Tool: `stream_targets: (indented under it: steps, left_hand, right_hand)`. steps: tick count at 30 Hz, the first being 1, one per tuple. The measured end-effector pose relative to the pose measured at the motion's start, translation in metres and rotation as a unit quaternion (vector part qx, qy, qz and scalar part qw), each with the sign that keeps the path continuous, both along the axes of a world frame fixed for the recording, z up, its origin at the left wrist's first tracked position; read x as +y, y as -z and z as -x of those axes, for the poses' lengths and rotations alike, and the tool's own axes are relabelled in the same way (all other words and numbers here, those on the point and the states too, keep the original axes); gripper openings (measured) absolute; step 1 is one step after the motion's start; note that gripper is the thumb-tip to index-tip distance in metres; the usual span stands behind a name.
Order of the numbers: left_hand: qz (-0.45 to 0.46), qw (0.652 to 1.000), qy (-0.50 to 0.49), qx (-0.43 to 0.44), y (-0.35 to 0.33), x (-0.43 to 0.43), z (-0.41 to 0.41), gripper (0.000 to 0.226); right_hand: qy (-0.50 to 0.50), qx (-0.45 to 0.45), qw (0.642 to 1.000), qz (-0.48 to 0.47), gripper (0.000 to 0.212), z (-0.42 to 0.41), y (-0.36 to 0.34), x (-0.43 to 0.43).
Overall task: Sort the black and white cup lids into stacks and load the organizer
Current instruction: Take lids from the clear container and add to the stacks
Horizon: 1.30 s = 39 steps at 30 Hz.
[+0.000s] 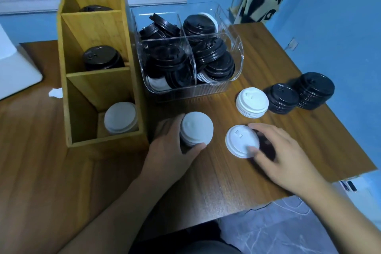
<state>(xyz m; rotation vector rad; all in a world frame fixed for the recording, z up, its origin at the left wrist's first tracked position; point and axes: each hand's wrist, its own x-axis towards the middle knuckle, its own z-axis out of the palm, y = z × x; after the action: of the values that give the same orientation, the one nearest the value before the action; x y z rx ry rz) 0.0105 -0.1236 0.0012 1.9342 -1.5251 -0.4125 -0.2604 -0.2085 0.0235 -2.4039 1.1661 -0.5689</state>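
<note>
Your left hand (175,146) grips a short stack of white plastic cup lids (196,128) on the brown wooden worktop (226,181), fingers curled round it, just beside the tall wooden three-compartment organizer (103,146). Your right hand (282,150) holds a single white round lid (241,140) lying on the worktop, with the thumb on its near rim and the fingers curved behind it. The organizer's nearest compartment holds white lids (120,117).
</note>
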Motion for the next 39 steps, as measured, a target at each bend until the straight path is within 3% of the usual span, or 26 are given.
stream_targets:
  steps: [3, 5, 9, 12, 18, 28, 33, 36, 39]
  left_hand:
    - [-0.003, 1.0, 0.001, 0.0, 0.0, 0.0, 0.0, 0.085]
    - [-0.002, 1.0, 0.001, -0.002, 0.0, 0.0, -0.001, 0.087]
    - [-0.007, 1.0, 0.0, 0.002, 0.001, 0.0, -0.001, 0.093]
    - [0.001, 1.0, -0.001, -0.003, 0.002, -0.001, -0.001, 0.097]
    - [-0.001, 1.0, 0.006, 0.013, 0.008, -0.001, -0.003, 0.101]
    - [0.029, 0.999, 0.025, 0.008, 0.009, -0.001, -0.001, 0.093]
    - [0.036, 0.999, 0.027, -0.008, 0.009, -0.001, 0.001, 0.084]
    - [0.037, 0.999, 0.019, -0.018, 0.006, -0.001, 0.0, 0.082]
    - [0.022, 1.0, 0.015, -0.013, 0.003, -0.001, 0.0, 0.084]
  right_hand:
    - [0.053, 0.053, 0.997, 0.002, 0.074, -0.018, 0.01, 0.006]
    - [0.055, 0.055, 0.997, 0.002, 0.069, -0.026, 0.012, 0.004]
    - [0.058, -0.04, 0.997, -0.021, 0.063, -0.039, -0.007, -0.005]
    - [-0.006, -0.073, 0.997, -0.026, 0.068, -0.062, -0.023, -0.012]
    - [-0.126, -0.002, 0.992, -0.033, 0.069, -0.107, -0.012, -0.025]
    - [-0.146, 0.08, 0.984, -0.066, 0.07, -0.115, -0.018, -0.037]
    - [-0.167, 0.113, 0.979, -0.035, 0.071, -0.114, -0.024, -0.034]
    - [-0.144, 0.019, 0.989, -0.019, 0.062, -0.116, -0.036, -0.043]
    - [-0.02, -0.122, 0.987, 0.103, 0.038, -0.123, -0.058, -0.069]
